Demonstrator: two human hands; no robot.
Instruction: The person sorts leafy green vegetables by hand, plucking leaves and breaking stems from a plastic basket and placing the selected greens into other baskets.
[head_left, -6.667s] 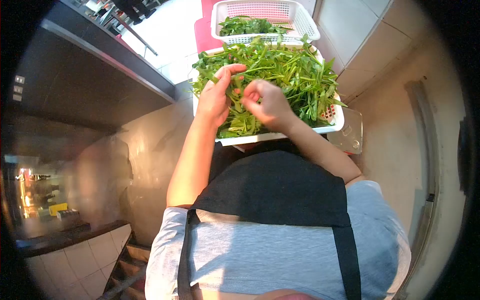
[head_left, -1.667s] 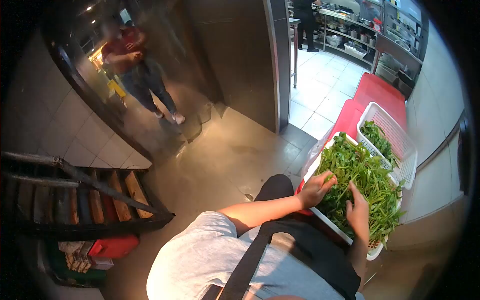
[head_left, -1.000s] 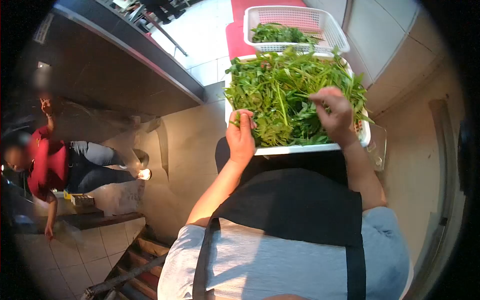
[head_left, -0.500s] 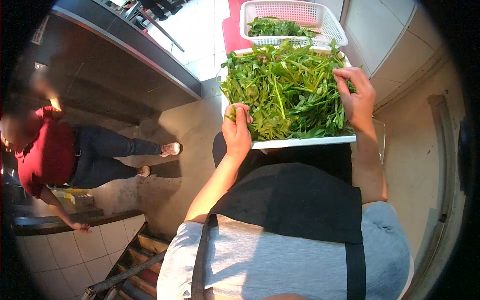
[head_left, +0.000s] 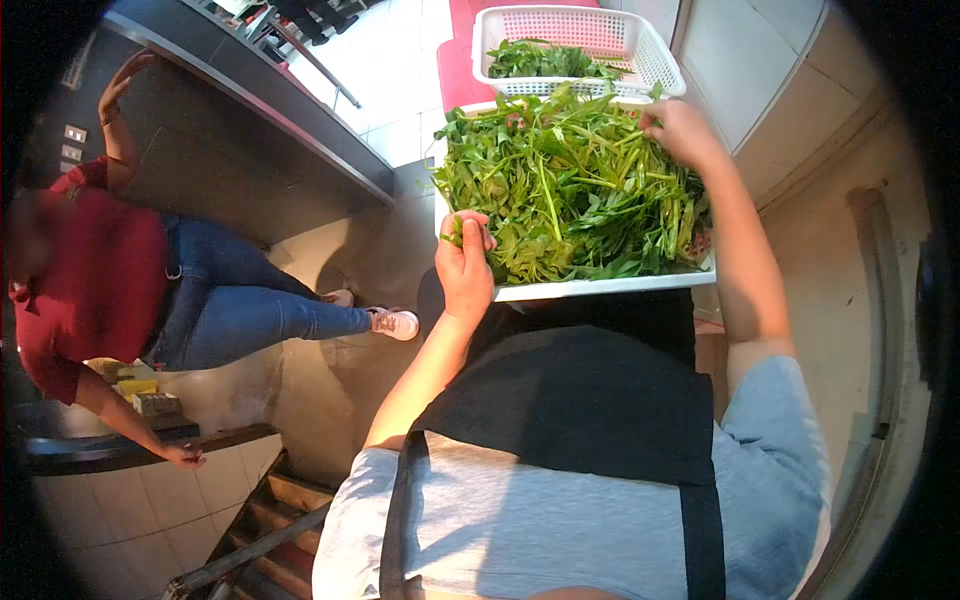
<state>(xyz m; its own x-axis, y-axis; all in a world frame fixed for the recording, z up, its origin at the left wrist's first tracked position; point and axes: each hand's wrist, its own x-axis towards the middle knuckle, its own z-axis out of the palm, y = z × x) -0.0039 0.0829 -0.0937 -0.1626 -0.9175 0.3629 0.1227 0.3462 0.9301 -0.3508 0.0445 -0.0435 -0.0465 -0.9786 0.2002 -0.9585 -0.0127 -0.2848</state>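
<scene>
A person in a gray shirt (head_left: 560, 500) & black apron (head_left: 570, 400) works over a white basket (head_left: 605, 287) heaped w/ leafy greens (head_left: 560, 190), the pile spread nearly rim to rim. The left hand (head_left: 466, 262), at the basket's near left corner, is closed narrow, w/ a green sprig (head_left: 456, 232) held btwn thumb & fingers. The right hand (head_left: 685, 133) reaches to the far right edge of the greens, fingers curled & bent down at the stems; can't tell if it grips one.

Just beyond, a smaller basket (head_left: 655, 62), also white w/ perforated sides, holds a small bunch (head_left: 540, 62) of greens toward its left side. A red surface (head_left: 455, 75) shows beside & behind the two. What bears the heaped basket is hidden; it sits right above the wearer's lap.

At left, a co-worker (head_left: 95, 280) in a red top & blue jeans is on foot, one arm raised, the other lowered, nr a yellow item (head_left: 137, 386). Wooden stairs (head_left: 295, 492) w/ a rail (head_left: 250, 552) fill the lower left. In bkgd, top left, a 2nd person's dark-clad legs (head_left: 305, 18) show on a white tile floor (head_left: 400, 70).
</scene>
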